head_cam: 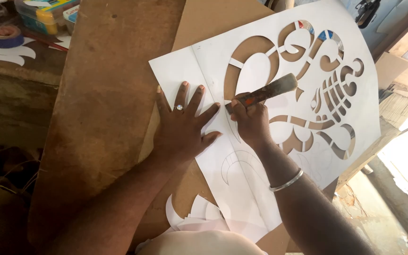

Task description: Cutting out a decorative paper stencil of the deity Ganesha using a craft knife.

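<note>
Stencil paper (260,189), a big white sheet with curly shapes cut out of it, is lying across a brown board (105,108) on the counter, running from the near middle up to the far right. Around it, a roll of blue tape (1,35) is sitting at the far left with white paper offcuts (8,53) just beside it, and a clear plastic box (48,14) of colourful stuff is sitting further back. More white scraps (194,215) are curling up at the near edge, right below the sheet. Nothing is really getting in the way of the cutting spot; the arms are coming in from the near side and crossing over the lower part of the sheet.

The left hand (182,130) is pressing flat on the left part of the sheet, fingers spread wide apart, a ring on one of them. The right hand (251,120) is just beside it, fingers closed tight around a cutting tool (267,92) with a worn handle that's pointing up to the far right. The tool's tip is meeting the paper between the two hands, right at the edge of a cutout.

The blade itself is hidden under the right hand, so I can't tell its shape. Faint pencil lines near the wrist are hard to make out, and the sheet's far corner is getting cut off by the frame.
</note>
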